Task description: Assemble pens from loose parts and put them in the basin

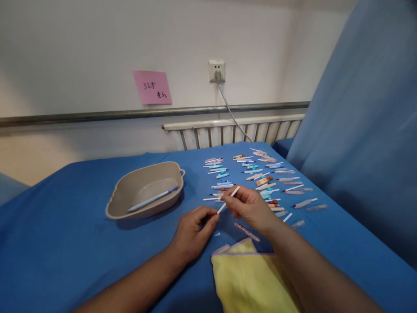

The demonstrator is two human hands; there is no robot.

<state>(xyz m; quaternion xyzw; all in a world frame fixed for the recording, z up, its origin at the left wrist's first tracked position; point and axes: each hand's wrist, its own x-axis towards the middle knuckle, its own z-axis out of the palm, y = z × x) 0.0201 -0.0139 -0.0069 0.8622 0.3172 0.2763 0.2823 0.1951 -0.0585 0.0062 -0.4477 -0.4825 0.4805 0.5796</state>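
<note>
Writing observed: one pink sticky note (152, 87) on the wall, up and behind the beige tray (130, 191), bears handwriting that begins with what reads as "32"; the remaining characters cannot be made out. Print on the pen parts is too small to read. Item in hand: a white pen refill (229, 199), held in the air just right of the tray and above the blue cloth (65, 226). Its long axis runs on a diagonal, the lower end toward the person and the tray, the upper end pointing away and to the right, toward the rows of pen parts (260, 178) laid out on the cloth further right of the tray. The right hand (250, 209) pinches the refill near its middle between thumb and fingertips. The left hand (194, 230) has its fingers drawn together, thumb and forefinger meeting the refill's lower end; whether they grip it cannot be told. A clear pen barrel (246, 231) lies flat on the cloth right of the tray, near the person, just beside a yellow cloth (250, 278). Inside the tray lies one light blue pen (153, 198), on a slant. A wall socket (216, 71) with a plugged cable sits above and right of the tray.
</note>
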